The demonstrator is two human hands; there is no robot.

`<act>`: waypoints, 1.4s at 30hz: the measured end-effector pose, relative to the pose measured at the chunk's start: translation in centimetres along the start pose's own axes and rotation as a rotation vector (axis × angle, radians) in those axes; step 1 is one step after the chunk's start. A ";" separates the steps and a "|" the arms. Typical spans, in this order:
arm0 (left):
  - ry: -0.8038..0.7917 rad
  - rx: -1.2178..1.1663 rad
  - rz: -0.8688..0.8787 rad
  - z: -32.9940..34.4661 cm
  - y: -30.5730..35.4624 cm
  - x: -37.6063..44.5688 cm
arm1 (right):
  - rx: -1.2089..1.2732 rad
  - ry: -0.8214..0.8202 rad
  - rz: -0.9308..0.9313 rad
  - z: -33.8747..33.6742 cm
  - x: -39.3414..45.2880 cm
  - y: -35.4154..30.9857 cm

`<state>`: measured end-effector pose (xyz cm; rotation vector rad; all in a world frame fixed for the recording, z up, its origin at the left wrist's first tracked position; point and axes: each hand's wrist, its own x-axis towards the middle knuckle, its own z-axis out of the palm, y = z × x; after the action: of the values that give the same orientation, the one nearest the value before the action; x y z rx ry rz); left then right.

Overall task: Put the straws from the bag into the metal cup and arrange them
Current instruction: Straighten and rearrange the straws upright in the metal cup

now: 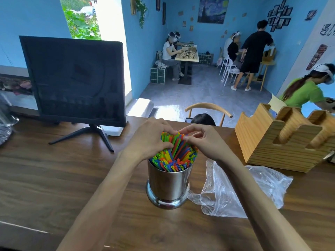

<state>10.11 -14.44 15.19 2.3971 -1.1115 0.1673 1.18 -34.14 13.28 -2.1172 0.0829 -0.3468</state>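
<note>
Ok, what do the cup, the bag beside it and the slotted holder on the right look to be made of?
The shiny cylindrical metal cup looks like polished steel: mirror reflections, flared base. The crumpled clear bag looks like thin plastic film: see-through, creased, glossy. The slotted light wooden holder shows clear grain lines, seemingly unpainted pine or similar.

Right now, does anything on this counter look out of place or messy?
Mostly tidy. The straws stand unevenly in the metal cup: a far bunch sticks up higher and leans, held by both hands. The clear plastic bag lies crumpled beside the cup.
</note>
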 end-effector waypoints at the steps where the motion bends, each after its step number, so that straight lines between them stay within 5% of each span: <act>1: 0.034 -0.003 -0.001 0.1 0.1 0.0 | 0.000 0.005 0.000 0.0 0.0 0.0; 15: 0.146 -0.155 0.053 -0.7 0.9 -0.7 | -0.039 -0.007 -0.023 -0.3 -0.2 -0.4; 21: 0.298 -0.411 0.111 -3.6 2.4 -1.1 | -0.004 0.065 -0.143 -0.1 -0.2 -2.0; 27: 0.534 -0.651 0.137 -7.1 4.0 -0.4 | 0.120 -0.098 -0.253 1.0 -0.2 -3.8; 32: 0.725 -0.736 0.097 -8.1 3.9 -0.5 | 0.221 0.019 -0.276 -0.1 -0.2 -3.8; 42: 0.394 -0.712 -0.049 -5.2 0.6 -2.4 | 0.660 0.218 0.095 -5.5 -0.3 -4.1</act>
<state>8.59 -10.67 19.24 1.6618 -0.7561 0.1796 -0.97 -36.34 19.38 -1.4151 0.1703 -0.4721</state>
